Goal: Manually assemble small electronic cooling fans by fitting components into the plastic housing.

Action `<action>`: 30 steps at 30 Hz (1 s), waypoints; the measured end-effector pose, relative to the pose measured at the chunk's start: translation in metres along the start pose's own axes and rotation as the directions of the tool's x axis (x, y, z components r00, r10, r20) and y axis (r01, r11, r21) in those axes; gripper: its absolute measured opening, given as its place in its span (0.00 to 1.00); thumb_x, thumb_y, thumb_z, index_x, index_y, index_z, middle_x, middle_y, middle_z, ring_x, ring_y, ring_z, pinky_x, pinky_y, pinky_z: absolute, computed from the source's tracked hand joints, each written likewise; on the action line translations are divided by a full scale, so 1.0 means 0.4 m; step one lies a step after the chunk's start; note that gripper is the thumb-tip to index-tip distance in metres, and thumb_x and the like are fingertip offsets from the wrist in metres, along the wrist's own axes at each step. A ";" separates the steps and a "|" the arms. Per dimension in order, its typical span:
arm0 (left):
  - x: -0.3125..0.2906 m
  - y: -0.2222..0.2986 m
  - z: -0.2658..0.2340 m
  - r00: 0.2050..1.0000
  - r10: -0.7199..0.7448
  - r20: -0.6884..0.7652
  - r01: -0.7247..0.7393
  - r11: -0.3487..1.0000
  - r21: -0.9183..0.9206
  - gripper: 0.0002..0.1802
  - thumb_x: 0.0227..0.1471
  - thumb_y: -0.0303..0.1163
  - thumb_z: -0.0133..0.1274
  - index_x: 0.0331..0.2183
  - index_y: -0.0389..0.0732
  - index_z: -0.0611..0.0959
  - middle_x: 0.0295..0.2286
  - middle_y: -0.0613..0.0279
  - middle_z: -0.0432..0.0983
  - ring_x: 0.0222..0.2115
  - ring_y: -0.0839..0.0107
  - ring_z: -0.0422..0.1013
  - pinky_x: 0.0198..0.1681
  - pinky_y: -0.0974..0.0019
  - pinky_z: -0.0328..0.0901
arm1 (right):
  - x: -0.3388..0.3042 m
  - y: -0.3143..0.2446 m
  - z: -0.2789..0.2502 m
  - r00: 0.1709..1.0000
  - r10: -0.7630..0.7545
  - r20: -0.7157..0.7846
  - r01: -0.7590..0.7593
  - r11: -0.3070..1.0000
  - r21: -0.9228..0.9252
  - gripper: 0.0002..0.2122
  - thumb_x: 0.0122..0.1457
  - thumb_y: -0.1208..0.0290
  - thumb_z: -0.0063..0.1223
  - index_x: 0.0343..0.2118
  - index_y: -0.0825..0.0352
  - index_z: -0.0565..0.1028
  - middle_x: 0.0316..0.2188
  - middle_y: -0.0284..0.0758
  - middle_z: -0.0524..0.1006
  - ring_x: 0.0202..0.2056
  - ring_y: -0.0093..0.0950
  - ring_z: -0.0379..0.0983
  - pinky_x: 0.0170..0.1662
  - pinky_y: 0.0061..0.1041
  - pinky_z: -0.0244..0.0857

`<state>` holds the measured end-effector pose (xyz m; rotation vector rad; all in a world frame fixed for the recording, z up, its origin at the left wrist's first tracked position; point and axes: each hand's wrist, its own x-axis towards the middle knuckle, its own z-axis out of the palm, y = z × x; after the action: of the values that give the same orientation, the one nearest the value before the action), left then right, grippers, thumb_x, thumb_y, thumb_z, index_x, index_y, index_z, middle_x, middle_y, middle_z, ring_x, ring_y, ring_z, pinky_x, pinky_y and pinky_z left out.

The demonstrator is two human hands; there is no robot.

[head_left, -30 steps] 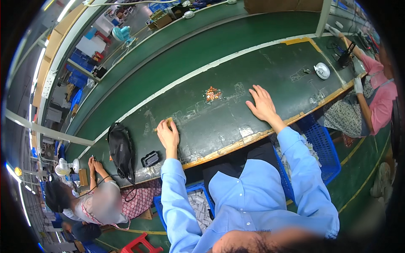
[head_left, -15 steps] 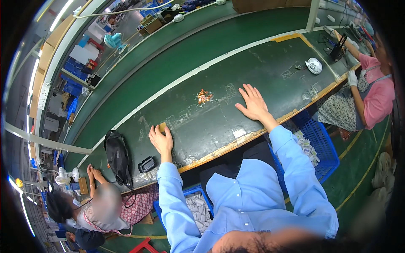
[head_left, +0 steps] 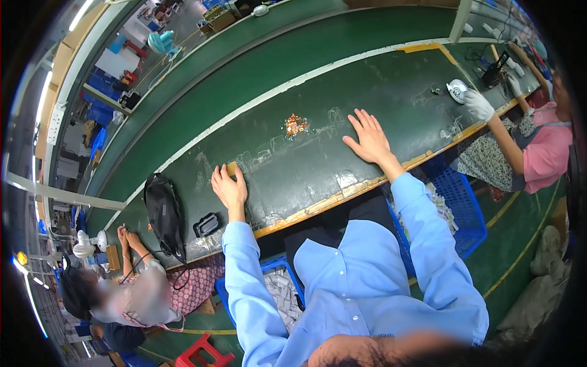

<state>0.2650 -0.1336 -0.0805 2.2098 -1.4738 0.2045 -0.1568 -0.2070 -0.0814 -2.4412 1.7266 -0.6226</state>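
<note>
My left hand [head_left: 230,189] rests on the dark green worktop, fingers apart. A small tan block [head_left: 232,169] sits at its fingertips, between thumb and forefinger; whether they touch it I cannot tell. My right hand [head_left: 369,139] lies flat on the worktop with its fingers spread and nothing in it. Between the two hands, a little farther off, is a small heap of copper-coloured parts [head_left: 296,125]. To the left of my left hand are an open black case [head_left: 206,225] and a black bag [head_left: 164,211].
Blue crates holding white pieces stand below the bench edge, one [head_left: 468,208] at right, one [head_left: 221,303] at left. A white fan [head_left: 457,91] is at far right, with a co-worker's gloved hand [head_left: 479,106] at it. Another person sits left, near a red stool [head_left: 205,352].
The co-worker at right has brought a gloved hand to the white fan. The view has shifted slightly; my hands stay nearly where they were on the worktop.
</note>
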 end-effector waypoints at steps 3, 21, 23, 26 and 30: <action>-0.004 -0.006 0.004 1.000 -0.004 0.005 0.004 1.000 0.011 0.31 0.55 0.47 0.51 0.55 0.39 0.75 0.59 0.49 0.63 0.62 0.52 0.54 0.66 0.51 0.47 | 0.000 -0.001 0.000 1.000 0.001 -0.003 -0.001 1.000 -0.003 0.32 0.62 0.47 0.46 0.63 0.65 0.63 0.66 0.46 0.57 0.68 0.41 0.49 0.70 0.40 0.41; -0.006 -0.006 0.004 0.999 0.012 -0.052 -0.012 1.000 -0.004 0.26 0.55 0.46 0.52 0.50 0.38 0.80 0.56 0.51 0.68 0.59 0.54 0.59 0.64 0.53 0.50 | 0.000 -0.003 -0.005 1.000 0.016 -0.009 -0.016 1.000 0.014 0.31 0.62 0.49 0.46 0.62 0.65 0.64 0.65 0.44 0.58 0.68 0.40 0.49 0.70 0.39 0.41; -0.005 -0.004 0.005 0.999 0.015 -0.050 -0.016 1.000 -0.012 0.26 0.55 0.46 0.52 0.50 0.38 0.80 0.55 0.51 0.68 0.58 0.54 0.60 0.64 0.53 0.51 | -0.001 0.002 -0.003 1.000 0.003 -0.023 -0.003 1.000 0.015 0.31 0.62 0.49 0.46 0.62 0.65 0.64 0.66 0.44 0.58 0.68 0.40 0.49 0.70 0.39 0.41; -0.002 -0.011 0.007 0.998 0.027 -0.065 -0.027 1.000 -0.007 0.26 0.55 0.46 0.53 0.49 0.38 0.80 0.54 0.51 0.68 0.58 0.54 0.60 0.64 0.53 0.51 | -0.001 -0.002 -0.002 1.000 0.013 -0.011 -0.013 1.000 0.015 0.30 0.62 0.50 0.47 0.63 0.64 0.63 0.66 0.42 0.58 0.68 0.40 0.48 0.70 0.40 0.41; -0.002 -0.009 0.005 0.998 0.040 -0.056 -0.041 0.999 -0.008 0.26 0.55 0.46 0.53 0.50 0.38 0.79 0.55 0.49 0.68 0.58 0.53 0.60 0.63 0.53 0.52 | -0.003 -0.001 0.000 1.000 0.023 -0.007 -0.023 0.999 0.025 0.30 0.62 0.50 0.47 0.62 0.64 0.64 0.66 0.42 0.58 0.68 0.40 0.48 0.70 0.40 0.41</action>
<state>0.2675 -0.1328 -0.0837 2.1512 -1.4872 0.2704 -0.1569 -0.2059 -0.0818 -2.4018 1.7358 -0.6476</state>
